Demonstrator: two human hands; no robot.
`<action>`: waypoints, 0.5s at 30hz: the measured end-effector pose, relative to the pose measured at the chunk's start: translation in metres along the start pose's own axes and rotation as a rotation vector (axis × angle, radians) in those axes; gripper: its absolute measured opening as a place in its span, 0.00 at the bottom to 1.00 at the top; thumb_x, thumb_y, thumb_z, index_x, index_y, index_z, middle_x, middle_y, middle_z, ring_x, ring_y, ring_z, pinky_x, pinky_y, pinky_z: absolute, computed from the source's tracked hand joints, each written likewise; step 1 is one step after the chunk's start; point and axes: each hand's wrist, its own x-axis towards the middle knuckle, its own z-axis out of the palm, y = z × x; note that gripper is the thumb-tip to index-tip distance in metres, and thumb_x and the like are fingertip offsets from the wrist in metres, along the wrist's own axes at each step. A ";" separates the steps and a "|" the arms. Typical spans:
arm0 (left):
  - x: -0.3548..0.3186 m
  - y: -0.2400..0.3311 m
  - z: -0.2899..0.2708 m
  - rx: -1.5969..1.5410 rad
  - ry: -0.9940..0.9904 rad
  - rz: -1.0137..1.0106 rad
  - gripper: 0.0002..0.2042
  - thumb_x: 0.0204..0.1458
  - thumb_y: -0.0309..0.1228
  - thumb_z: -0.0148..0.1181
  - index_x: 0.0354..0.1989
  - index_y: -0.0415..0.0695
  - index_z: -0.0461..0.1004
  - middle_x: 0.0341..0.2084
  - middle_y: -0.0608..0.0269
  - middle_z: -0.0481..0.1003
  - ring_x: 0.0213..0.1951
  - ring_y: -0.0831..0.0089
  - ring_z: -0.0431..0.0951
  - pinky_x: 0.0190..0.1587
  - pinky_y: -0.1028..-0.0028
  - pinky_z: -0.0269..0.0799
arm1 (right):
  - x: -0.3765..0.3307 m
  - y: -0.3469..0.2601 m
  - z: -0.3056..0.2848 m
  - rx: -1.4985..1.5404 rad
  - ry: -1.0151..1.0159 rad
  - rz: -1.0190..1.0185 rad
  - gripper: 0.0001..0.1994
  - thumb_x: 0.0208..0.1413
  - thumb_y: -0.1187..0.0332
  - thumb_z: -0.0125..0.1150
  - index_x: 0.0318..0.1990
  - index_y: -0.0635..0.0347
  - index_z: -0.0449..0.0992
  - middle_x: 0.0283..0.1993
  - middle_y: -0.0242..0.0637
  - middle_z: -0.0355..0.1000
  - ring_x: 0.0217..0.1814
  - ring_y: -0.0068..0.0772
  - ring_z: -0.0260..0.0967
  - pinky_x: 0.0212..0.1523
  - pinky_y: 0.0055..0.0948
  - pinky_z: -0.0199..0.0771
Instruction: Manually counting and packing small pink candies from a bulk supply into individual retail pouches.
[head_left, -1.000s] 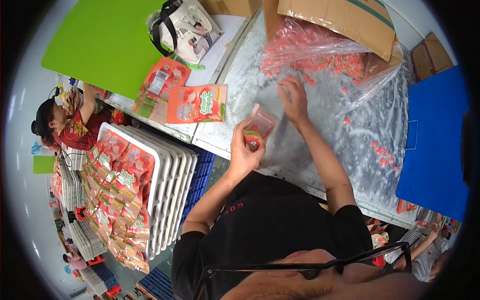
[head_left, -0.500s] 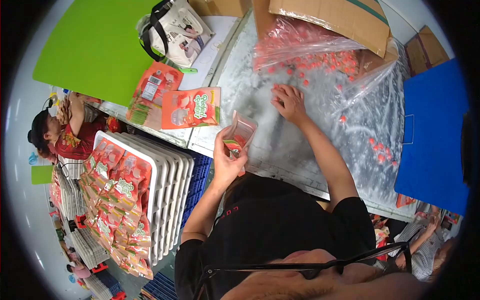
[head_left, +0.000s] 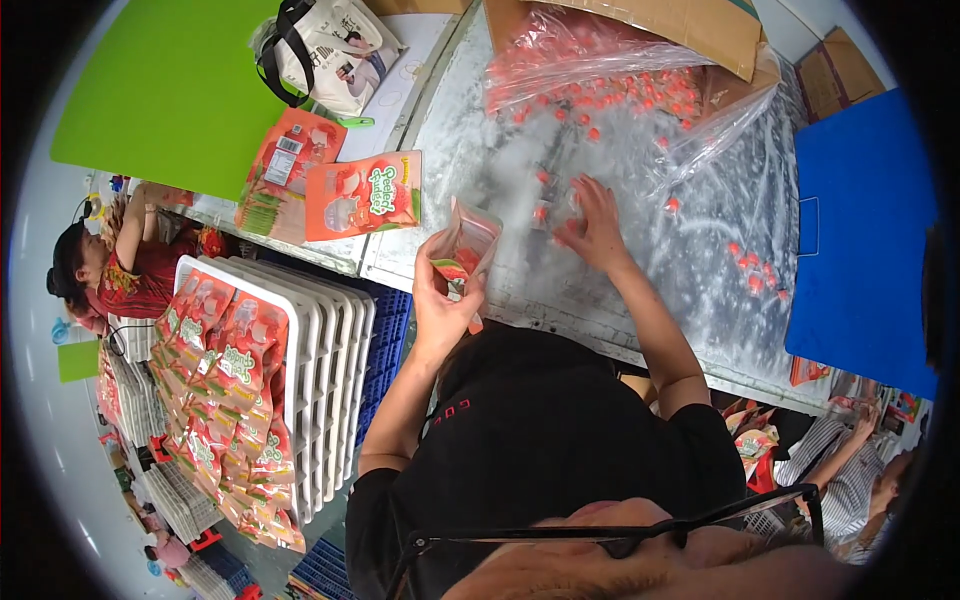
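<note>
My left hand (head_left: 445, 312) is closed round an open-topped red and clear pouch (head_left: 471, 246), held upright at the table's near edge. Out over the grey metal table (head_left: 480, 170) reaches my right hand (head_left: 600, 232), its fingers stretched and apart, palm toward the surface. Close by its fingertips lie a few small red wrapped candies (head_left: 541, 213); thumb and fingers seem to brush one, though I cannot tell if they touch. Beyond, a heap of the same candies spills from a clear plastic liner (head_left: 600, 60) in a tipped cardboard box (head_left: 690, 22).
Flat red pouches (head_left: 362, 196) lie left of my left hand, near a white tote bag (head_left: 335, 60). Stacked white trays (head_left: 325, 400) carry many filled pouches at the left. A blue panel (head_left: 860, 240) bounds the right side. Loose candies (head_left: 755, 275) lie near it. Other people work at both sides.
My right hand has drawn nearer to me, its fingers now spread. Candies now lie on the bare table to its left. My left hand still holds the pouch.
</note>
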 end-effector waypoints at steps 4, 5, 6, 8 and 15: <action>-0.002 0.003 -0.001 -0.016 -0.003 -0.011 0.35 0.45 0.13 0.62 0.65 0.37 0.57 0.51 0.58 0.70 0.46 0.76 0.73 0.51 0.75 0.71 | 0.000 0.011 -0.001 -0.021 -0.085 -0.046 0.38 0.52 0.55 0.69 0.70 0.50 0.60 0.75 0.46 0.50 0.76 0.62 0.44 0.72 0.61 0.45; -0.002 0.002 -0.001 -0.015 -0.001 -0.009 0.35 0.45 0.13 0.62 0.65 0.37 0.57 0.51 0.58 0.70 0.46 0.76 0.73 0.51 0.75 0.71 | 0.003 0.012 0.000 -0.020 -0.084 -0.049 0.38 0.52 0.55 0.69 0.70 0.50 0.60 0.75 0.46 0.50 0.76 0.62 0.44 0.72 0.61 0.45; -0.002 -0.001 -0.001 -0.030 -0.002 -0.007 0.36 0.45 0.13 0.62 0.65 0.37 0.57 0.51 0.58 0.70 0.46 0.76 0.73 0.51 0.75 0.71 | 0.006 0.013 0.003 -0.120 -0.107 -0.079 0.38 0.52 0.53 0.68 0.70 0.49 0.61 0.75 0.46 0.51 0.75 0.61 0.46 0.71 0.63 0.43; 0.000 -0.002 0.000 -0.044 -0.004 -0.002 0.36 0.45 0.13 0.62 0.65 0.37 0.57 0.50 0.59 0.71 0.46 0.76 0.73 0.51 0.75 0.71 | 0.020 0.009 0.006 -0.222 -0.127 -0.112 0.37 0.52 0.51 0.67 0.69 0.48 0.62 0.75 0.46 0.51 0.75 0.61 0.47 0.71 0.65 0.42; 0.007 -0.011 -0.001 0.060 0.005 0.120 0.35 0.42 0.13 0.62 0.63 0.38 0.61 0.56 0.52 0.65 0.56 0.66 0.72 0.55 0.71 0.71 | 0.038 -0.028 0.017 -0.243 -0.425 -0.232 0.37 0.50 0.40 0.64 0.67 0.44 0.67 0.75 0.39 0.52 0.77 0.57 0.43 0.70 0.73 0.36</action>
